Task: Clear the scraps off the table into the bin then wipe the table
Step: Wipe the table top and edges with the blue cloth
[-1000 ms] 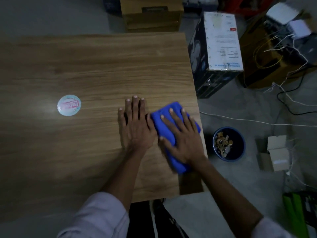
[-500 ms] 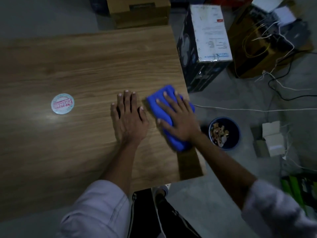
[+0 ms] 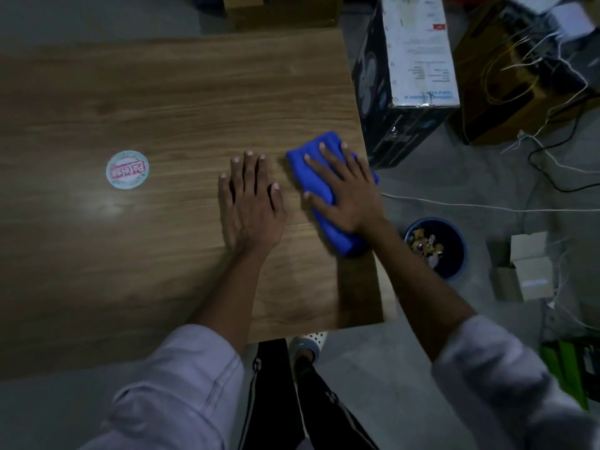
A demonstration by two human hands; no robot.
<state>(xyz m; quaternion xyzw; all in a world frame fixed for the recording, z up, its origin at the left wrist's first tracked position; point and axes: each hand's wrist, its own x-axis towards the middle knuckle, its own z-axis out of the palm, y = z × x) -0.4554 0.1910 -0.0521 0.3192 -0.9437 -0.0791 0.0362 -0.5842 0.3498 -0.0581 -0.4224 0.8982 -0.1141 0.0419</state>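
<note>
Now the wiping step is being done, as far as can be judged. A blue cloth (image 3: 316,178) is pressed flat on the desk (image 3: 194,108), close to its right edge, under the right hand (image 3: 347,193). The fingers (image 3: 331,160) of that hand are held straight and spread out on top of the cloth, and nothing is gripped. The left hand (image 3: 250,206) is laid flat on the bare wood just left of the cloth, not touching it. Its fingers are straight too, and nothing is held.

No scraps can be seen on the desk. Scraps (image 3: 425,245) are seen inside the blue bin (image 3: 462,251) on the floor, to the right of the desk, so the clearing looks done. A round sticker (image 3: 127,169) is seen well off to the left on the desk. Whether it is stuck down or loose cannot be told.

The cloth looks soft, thick and light. It seems to be folded into a pad, so it may bunch up or slip out if it is pushed too gently. It is best held down by a flat palm on its middle, with the fingers spread, so that the whole pad is dragged along. Because it lies so near the right edge, it could be pushed off onto the floor. The left and far parts of the desk are likely left to be wiped.
</note>
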